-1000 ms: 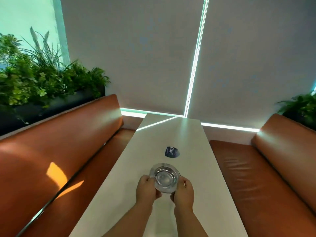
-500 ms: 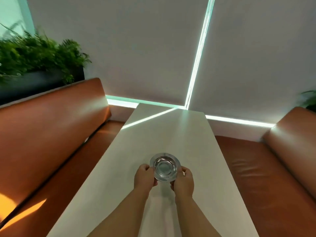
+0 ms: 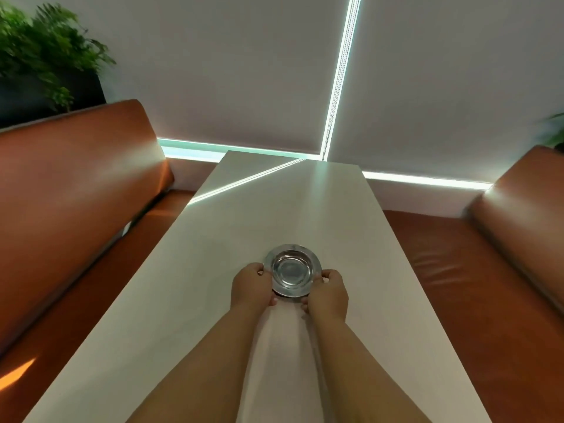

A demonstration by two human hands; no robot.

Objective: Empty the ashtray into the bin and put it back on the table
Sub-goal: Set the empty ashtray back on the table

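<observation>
A round shiny metal ashtray (image 3: 292,269) sits low over the middle of the long white table (image 3: 189,300), its bowl looking bare. My left hand (image 3: 251,286) grips its left rim and my right hand (image 3: 328,293) grips its right rim. Both forearms reach in from the bottom edge. I cannot tell whether the ashtray's base touches the tabletop. No bin is in view.
Orange-brown leather benches run along the left (image 3: 70,184) and right (image 3: 500,254) of the table. A dark planter with green plants (image 3: 45,56) stands behind the left bench. Grey roller blinds with bright gaps close off the far end.
The ashtray, held in both hands, has moved forward over the dark blue round sticker, which is no longer visible. The view has tilted down and closer to the table.
</observation>
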